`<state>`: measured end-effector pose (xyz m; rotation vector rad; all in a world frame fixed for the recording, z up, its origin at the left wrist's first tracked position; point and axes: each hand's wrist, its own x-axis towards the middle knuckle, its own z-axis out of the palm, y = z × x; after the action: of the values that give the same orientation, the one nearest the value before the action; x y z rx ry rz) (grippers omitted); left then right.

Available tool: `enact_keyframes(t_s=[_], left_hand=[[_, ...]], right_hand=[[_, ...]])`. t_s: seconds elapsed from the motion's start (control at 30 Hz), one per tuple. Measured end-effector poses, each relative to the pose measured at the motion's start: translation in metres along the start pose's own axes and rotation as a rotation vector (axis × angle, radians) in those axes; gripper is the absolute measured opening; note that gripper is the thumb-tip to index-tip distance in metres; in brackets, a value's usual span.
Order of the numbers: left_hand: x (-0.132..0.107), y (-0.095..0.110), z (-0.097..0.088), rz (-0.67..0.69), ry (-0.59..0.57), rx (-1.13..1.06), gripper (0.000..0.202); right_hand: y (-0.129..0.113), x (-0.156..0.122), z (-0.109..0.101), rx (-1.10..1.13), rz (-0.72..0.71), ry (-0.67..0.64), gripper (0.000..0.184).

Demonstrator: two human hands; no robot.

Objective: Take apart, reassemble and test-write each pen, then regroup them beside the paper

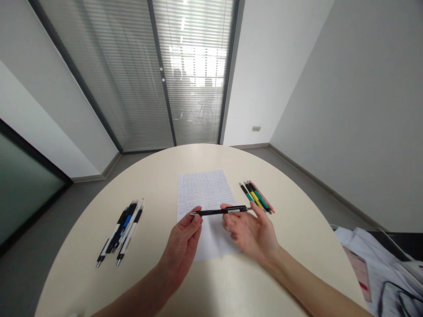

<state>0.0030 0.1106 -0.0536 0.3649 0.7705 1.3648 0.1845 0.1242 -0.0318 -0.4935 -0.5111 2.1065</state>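
A black pen (220, 211) is held level above a written sheet of paper (204, 192) on the round cream table (158, 176). My left hand (183, 242) pinches the pen's tip end between its fingertips. My right hand (251, 231) grips the other end, fingers curled round the barrel near the clip. Both hands hover over the lower half of the sheet.
A bunch of several black, white and blue pens (122, 231) lies to the left of the sheet. Several coloured pens (257, 197) lie to its right. Papers and a dark cable (380, 273) sit low at the right, beyond the table edge. Glass doors with blinds (172, 75) stand behind.
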Motion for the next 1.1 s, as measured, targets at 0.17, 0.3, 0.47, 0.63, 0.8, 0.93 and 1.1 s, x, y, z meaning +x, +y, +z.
enact_keyframes(t_s=[0.17, 0.3, 0.47, 0.63, 0.8, 0.93, 1.1], left_hand=[[-0.003, 0.006, 0.004, -0.021, -0.034, 0.109, 0.032], [-0.002, 0.007, 0.004, -0.014, -0.032, 0.178, 0.035], [-0.002, 0.008, 0.003, -0.054, -0.002, 0.206, 0.027], [-0.006, 0.010, 0.005, -0.045, -0.031, 0.275, 0.030], [-0.006, 0.012, 0.007, -0.059, -0.029, 0.246, 0.030], [-0.008, 0.014, 0.009, -0.096, -0.020, 0.222, 0.030], [-0.008, 0.014, 0.009, -0.123, -0.032, 0.214, 0.033]], right_hand=[[-0.011, -0.002, 0.001, -0.391, 0.141, -0.021, 0.039], [-0.029, -0.002, -0.005, -0.760, 0.073, 0.012, 0.039], [-0.088, -0.007, -0.045, -1.533, -0.359, 0.655, 0.039], [-0.123, -0.015, -0.084, -1.821, -0.432, 1.064, 0.032], [-0.112, -0.011, -0.091, -1.842, -0.352, 1.082, 0.031], [-0.108, -0.005, -0.097, -1.828, -0.298, 1.061, 0.033], [-0.112, -0.003, -0.105, -1.807, -0.282, 1.017, 0.037]])
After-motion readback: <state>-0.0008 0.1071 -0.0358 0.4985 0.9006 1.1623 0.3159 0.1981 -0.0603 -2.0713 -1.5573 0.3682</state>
